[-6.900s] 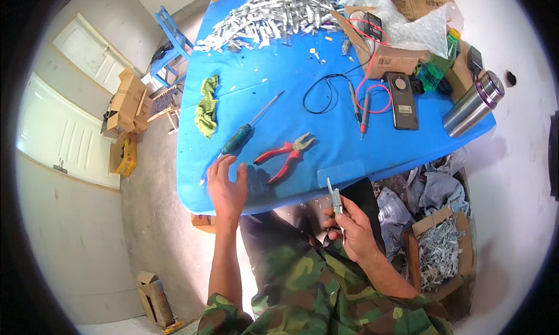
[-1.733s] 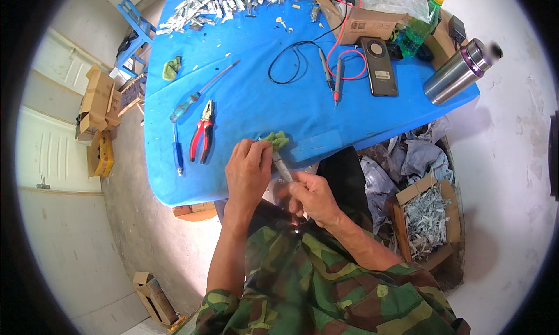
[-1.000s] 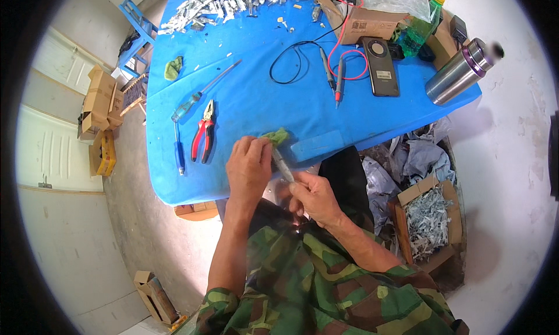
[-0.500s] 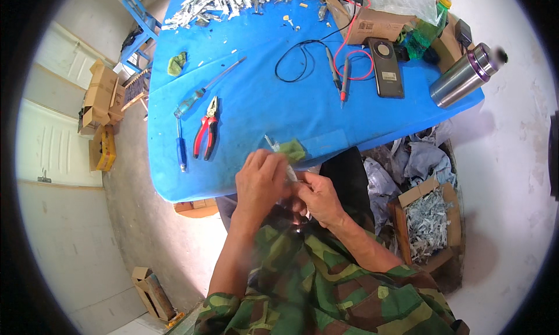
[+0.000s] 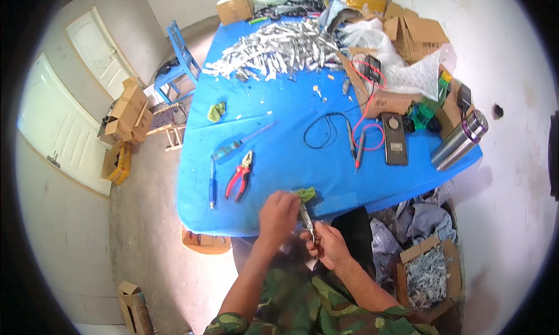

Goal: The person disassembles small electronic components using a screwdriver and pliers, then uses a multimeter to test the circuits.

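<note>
In my right hand (image 5: 331,246) a slim silvery-white strip (image 5: 306,216) is pinched near its lower end, slanting up and to the left. My left hand (image 5: 279,215) is closed beside the strip's upper end, at the table's near edge. What its fingertips grip is hidden. Just behind the strip lies a crumpled green cloth (image 5: 305,193). To the left of my hands are red-handled pliers (image 5: 240,176), a screwdriver with a clear teal handle (image 5: 227,151) and a smaller blue-handled screwdriver (image 5: 212,189).
A large heap of similar silvery strips (image 5: 279,47) covers the table's far part. On the right are two meter probes (image 5: 356,149) with leads, a dark phone-like device (image 5: 395,140) and a steel flask (image 5: 460,142). A carton of silvery scraps (image 5: 428,279) stands low at the right.
The view has tilted up, showing more of the far table. My hands have come slightly apart, and the slim strip between them now shows more of its length.
</note>
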A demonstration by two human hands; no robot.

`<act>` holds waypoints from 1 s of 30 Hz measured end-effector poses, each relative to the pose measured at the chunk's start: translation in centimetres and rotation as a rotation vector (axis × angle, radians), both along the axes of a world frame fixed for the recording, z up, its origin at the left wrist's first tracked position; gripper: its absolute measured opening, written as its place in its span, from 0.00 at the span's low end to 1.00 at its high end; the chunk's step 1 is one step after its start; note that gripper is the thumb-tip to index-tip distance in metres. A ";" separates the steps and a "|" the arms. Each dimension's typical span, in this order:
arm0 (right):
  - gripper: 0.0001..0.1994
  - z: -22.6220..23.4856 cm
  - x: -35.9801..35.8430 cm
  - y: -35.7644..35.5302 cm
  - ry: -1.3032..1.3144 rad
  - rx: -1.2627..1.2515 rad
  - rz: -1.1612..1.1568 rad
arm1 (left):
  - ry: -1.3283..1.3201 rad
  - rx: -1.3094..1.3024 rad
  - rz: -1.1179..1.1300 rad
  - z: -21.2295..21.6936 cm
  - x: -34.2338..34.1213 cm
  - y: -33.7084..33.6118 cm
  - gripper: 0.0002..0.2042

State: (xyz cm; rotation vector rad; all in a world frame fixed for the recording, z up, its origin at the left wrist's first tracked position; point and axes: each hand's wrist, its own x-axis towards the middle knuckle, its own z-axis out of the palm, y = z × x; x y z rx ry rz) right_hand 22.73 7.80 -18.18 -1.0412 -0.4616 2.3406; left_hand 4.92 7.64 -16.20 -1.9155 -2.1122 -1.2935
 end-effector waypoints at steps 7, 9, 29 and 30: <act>0.14 -0.8 -0.5 0.5 0.001 0.028 0.089 | -0.061 0.004 0.026 -0.2 -0.2 -0.3 0.04; 0.11 -0.4 -0.6 0.3 0.010 0.044 0.059 | -0.144 -0.007 0.041 -0.3 -0.4 -0.4 0.04; 0.08 -1.0 -1.6 -0.5 -0.712 1.137 0.004 | 0.160 -0.176 -0.141 2.3 1.0 -2.4 0.04; 0.08 -1.2 -1.7 -0.4 -0.724 1.158 -0.002 | 0.169 -0.166 -0.112 2.3 0.7 -2.1 0.03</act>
